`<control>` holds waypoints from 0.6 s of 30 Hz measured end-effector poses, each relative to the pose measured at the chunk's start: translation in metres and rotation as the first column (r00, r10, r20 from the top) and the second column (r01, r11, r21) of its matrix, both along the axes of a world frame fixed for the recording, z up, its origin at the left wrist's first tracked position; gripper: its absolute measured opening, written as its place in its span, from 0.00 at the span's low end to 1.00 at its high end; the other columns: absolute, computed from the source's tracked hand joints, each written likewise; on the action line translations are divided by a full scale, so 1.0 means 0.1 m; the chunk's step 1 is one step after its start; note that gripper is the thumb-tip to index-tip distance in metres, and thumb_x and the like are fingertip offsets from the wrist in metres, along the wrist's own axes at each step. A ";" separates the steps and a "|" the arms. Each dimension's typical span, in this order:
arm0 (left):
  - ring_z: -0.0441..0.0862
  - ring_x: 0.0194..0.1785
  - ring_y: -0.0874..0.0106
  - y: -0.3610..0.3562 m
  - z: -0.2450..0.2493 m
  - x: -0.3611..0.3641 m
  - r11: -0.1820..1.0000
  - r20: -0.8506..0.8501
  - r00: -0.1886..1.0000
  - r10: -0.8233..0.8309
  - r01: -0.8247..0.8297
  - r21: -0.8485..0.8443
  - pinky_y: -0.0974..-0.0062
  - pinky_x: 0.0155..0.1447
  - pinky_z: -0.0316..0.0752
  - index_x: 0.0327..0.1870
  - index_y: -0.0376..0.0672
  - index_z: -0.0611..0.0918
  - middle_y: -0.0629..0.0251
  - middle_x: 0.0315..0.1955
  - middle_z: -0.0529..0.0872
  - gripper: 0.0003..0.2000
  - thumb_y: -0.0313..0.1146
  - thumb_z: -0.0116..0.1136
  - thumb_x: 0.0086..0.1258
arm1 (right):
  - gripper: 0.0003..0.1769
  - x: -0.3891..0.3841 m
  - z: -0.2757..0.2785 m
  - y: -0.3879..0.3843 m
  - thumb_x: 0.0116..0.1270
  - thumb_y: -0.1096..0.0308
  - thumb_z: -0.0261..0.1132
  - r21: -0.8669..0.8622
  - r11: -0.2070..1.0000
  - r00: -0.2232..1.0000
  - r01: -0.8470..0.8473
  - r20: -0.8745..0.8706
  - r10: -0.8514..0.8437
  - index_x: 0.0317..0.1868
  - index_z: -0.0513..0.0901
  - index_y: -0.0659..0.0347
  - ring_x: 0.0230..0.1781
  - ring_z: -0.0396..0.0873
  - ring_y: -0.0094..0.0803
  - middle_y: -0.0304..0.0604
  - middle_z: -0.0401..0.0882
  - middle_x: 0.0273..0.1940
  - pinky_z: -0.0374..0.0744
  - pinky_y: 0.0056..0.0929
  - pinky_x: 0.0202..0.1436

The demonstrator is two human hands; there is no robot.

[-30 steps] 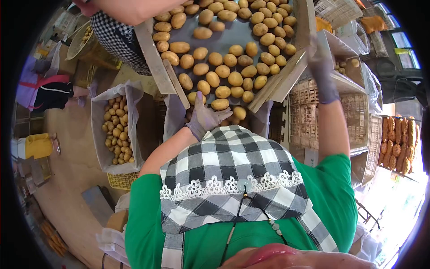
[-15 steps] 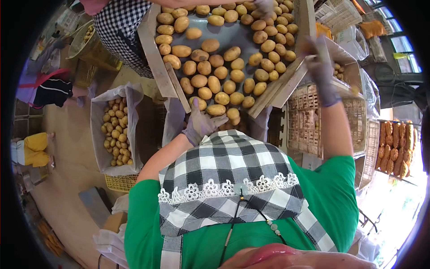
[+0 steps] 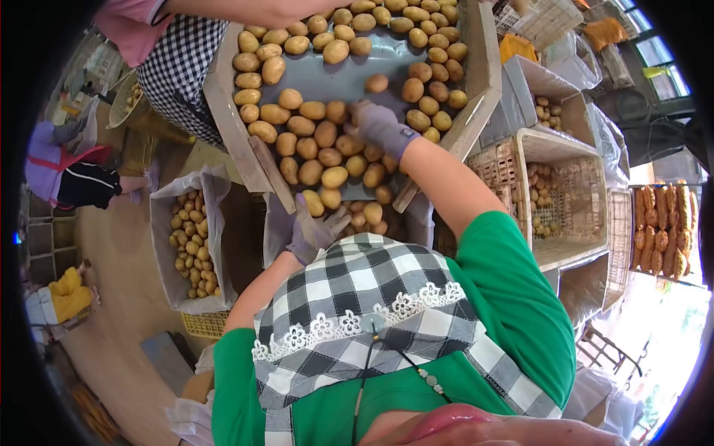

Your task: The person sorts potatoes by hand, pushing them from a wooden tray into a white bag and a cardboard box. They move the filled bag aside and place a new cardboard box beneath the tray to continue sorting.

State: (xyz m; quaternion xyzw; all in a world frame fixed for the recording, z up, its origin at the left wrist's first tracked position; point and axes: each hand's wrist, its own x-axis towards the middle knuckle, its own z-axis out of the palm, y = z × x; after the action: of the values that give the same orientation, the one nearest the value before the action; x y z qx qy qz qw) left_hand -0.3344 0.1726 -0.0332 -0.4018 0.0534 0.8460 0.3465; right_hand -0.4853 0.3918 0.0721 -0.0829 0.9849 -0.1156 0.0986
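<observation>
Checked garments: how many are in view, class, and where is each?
2: an apron on the wearer, centre; a garment on the co-worker, top left. Others may be hidden.

Floor: a plain brown surface (image 3: 111,297), open along the left side, with a flat grey board (image 3: 166,360) lying on it.
Left edge: a dark grid of square compartments (image 3: 52,238), dim and partly blurred.
Worktop: a shallow worktop with a grey bed and raised, worn wooden sides (image 3: 476,119).
Windows: panes in dark frames (image 3: 654,52) at the upper right, pale and bright.
Right side: stacked reddish-orange sacks (image 3: 662,230) near a black draped sheet (image 3: 666,152).
Lower right: a thin dark metal frame (image 3: 613,357).
Light: white glare washes out the area beyond that frame.
</observation>
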 end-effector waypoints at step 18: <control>0.53 0.74 0.50 0.18 0.41 0.08 0.966 -0.302 0.929 -0.214 0.155 -0.208 0.48 0.74 0.53 0.74 0.42 0.40 0.52 0.71 0.53 0.60 0.76 0.54 0.51 | 0.29 -0.07 0.30 1.06 0.61 0.53 0.61 0.114 0.860 0.863 0.498 -0.160 -0.479 0.58 0.72 0.62 0.52 0.79 0.49 0.55 0.81 0.48 0.77 0.39 0.55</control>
State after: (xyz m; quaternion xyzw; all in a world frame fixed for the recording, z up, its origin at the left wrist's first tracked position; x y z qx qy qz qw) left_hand -0.3264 0.1901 0.0079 -0.2816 0.2234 0.8553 0.3733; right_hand -0.4927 0.4976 0.1017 0.1704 0.9837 -0.0563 0.0094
